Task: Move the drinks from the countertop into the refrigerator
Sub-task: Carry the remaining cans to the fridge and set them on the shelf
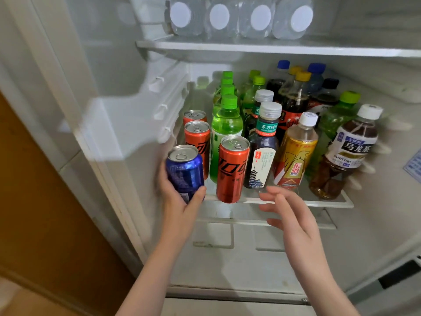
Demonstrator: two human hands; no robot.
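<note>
Left hand (180, 197): fingers and thumb wrapped round a blue can (185, 169), upright at the front left corner of the refrigerator shelf (319, 202); its small print is unreadable. Cannot tell whether the can rests on the shelf.

Right hand (289, 215): released, fingers spread, holding nothing, just before the shelf edge.

Front row, left to right:
- red can (232, 169), black Coca-Cola script
- dark bottle (264, 151), "东方树叶"
- yellow bottle (296, 156), "东鹏"
- tea bottle (348, 153), "乌龙茶", "SUNTORY"

Behind: green bottles (226, 124), cola bottles (293, 103).

Shelf above: water bottles (241, 19).
</note>
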